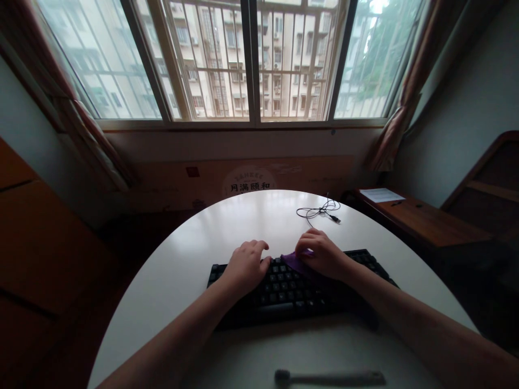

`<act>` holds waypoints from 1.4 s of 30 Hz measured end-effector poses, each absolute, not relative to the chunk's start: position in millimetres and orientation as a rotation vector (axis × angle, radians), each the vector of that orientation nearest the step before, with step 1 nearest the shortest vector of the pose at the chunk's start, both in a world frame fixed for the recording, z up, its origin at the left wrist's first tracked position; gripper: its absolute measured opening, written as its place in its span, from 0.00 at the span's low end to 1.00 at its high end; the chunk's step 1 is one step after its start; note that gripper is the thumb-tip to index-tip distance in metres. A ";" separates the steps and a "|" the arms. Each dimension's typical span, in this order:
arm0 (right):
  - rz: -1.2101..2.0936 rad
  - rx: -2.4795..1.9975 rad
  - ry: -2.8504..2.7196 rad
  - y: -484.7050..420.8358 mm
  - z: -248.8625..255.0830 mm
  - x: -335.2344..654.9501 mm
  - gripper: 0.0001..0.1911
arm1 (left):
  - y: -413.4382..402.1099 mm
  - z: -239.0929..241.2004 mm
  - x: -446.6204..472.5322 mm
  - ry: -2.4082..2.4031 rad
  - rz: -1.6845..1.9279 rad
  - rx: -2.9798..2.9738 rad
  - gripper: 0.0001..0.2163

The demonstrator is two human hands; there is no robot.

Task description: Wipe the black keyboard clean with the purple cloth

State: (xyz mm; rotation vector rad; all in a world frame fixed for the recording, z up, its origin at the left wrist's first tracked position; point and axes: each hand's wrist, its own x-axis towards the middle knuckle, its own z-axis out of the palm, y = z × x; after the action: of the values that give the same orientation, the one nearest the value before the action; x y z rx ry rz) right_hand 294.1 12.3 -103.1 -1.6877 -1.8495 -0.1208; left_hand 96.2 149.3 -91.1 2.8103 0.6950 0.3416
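A black keyboard (279,283) lies on the round white table in front of me. My left hand (246,266) rests over its left part, thumb and index finger apart, the other fingers by the back edge. With closed fingers, my right hand (322,254) pinches a purple cloth (295,263) against the back rows of keys, right of the middle. Part of the cloth is hidden under that hand. Nearest to me on the table lies a grey toothbrush (330,377), its bristled head to the left.
The keyboard's thin cable (310,212) lies looped behind it on the white table (162,286), its USB plug at the right. To the right stands a wooden desk (430,216) with white paper (381,195) on it. Behind the table is a barred window (251,65).
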 end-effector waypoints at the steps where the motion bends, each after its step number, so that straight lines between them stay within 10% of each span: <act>1: -0.088 -1.678 -1.864 11.5 -102.8 293.3 0.09 | 148.8 -91.8 96.5 0.682 0.332 2.811 0.14; 42: 0.032 -1.697 -1.952 17.3 -111.6 285.7 0.08 | 149.3 -95.5 96.2 0.632 0.276 2.814 0.18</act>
State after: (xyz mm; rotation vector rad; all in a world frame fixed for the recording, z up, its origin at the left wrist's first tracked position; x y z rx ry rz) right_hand 285.7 17.3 -111.6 -1.6971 -1.9516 0.0321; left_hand 96.2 149.3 -95.5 2.8136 0.6320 0.2759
